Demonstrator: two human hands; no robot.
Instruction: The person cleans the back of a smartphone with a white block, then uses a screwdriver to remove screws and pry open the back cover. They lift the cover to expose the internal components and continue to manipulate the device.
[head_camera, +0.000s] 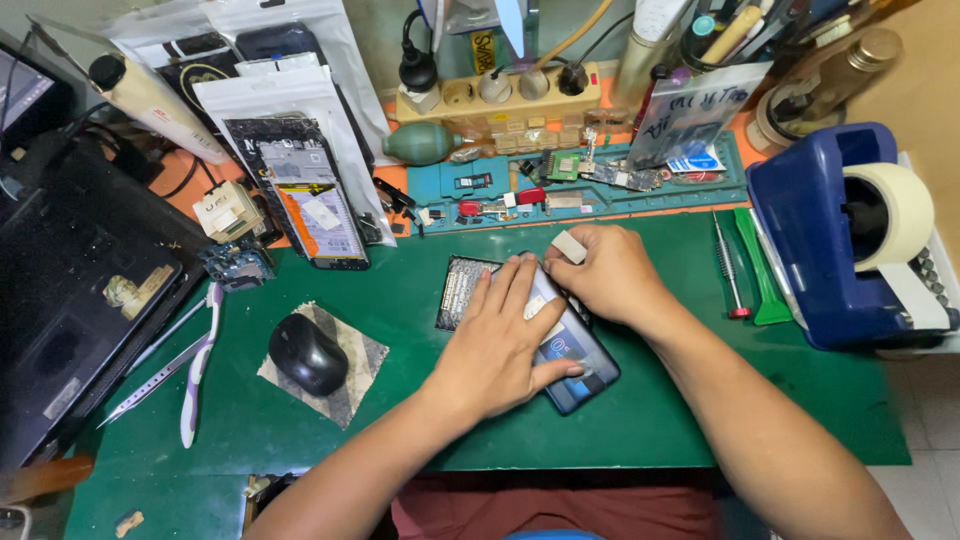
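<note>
A dark smartphone (578, 367) lies tilted on the green work mat (420, 300), with a black battery-like part (462, 290) next to its upper left end. My left hand (500, 345) presses flat on the phone, fingers spread over its upper half. My right hand (605, 272) is curled at the phone's top end, and a small piece of pale tape (568, 246) sticks up from its fingers.
A blue tape dispenser (850, 235) stands at the right, with a green pry tool (762, 270) and a screwdriver (728, 270) beside it. A black mouse (306, 352), tweezers (150, 378), an opened phone frame (305, 195), a power strip (500, 95) and a laptop (70, 300) fill the left and back.
</note>
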